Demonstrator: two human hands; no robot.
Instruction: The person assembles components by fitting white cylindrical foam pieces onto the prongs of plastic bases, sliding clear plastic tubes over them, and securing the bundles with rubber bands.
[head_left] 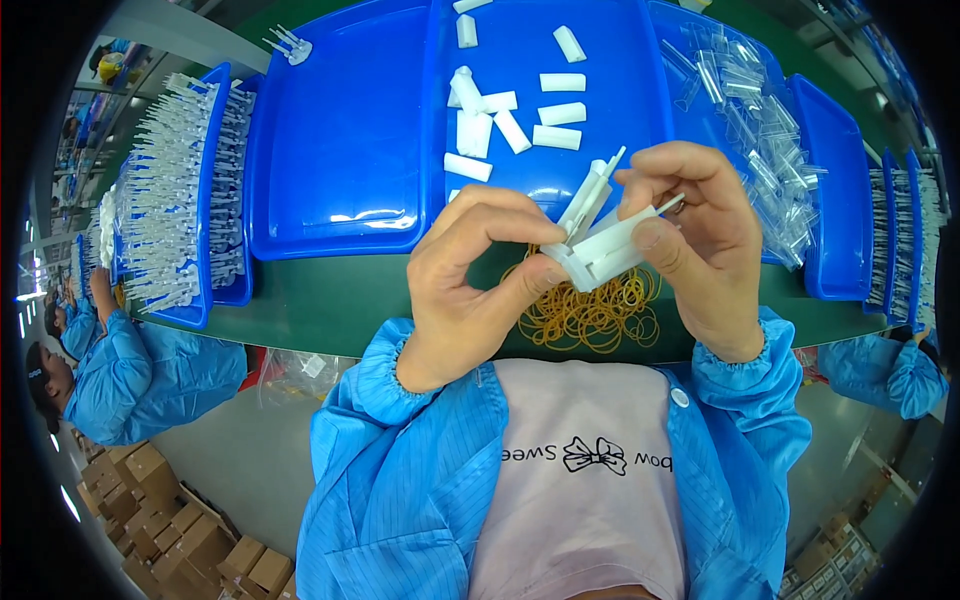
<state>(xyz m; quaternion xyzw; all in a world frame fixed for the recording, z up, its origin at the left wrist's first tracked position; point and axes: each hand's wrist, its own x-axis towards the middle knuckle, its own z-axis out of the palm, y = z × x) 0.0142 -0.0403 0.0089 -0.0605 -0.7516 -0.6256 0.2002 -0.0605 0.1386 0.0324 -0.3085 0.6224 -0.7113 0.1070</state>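
Note:
Above the table's near edge, my two hands hold a white plastic piece (pixel 610 245) made of long narrow parts joined at a base, with thin tips sticking out. My left hand (pixel 475 280) pinches the base end between thumb and forefinger. On the other side my right hand (pixel 705 240) has its thumb and forefinger closed on one of the long parts. Whether the parts are separate pieces or one body, I cannot tell. Just below the piece lies a pile of yellow rubber bands (pixel 600 318) on the green table (pixel 350 300).
Short white plastic blocks (pixel 562 82) lie in the middle blue tray (pixel 620 40). Clear plastic tubes (pixel 760 120) fill the tray to its right. The left blue tray (pixel 345 130) holds one pronged white piece (pixel 288 45). Racks of white pronged pieces (pixel 180 190) stand far left. Co-workers sit on both sides.

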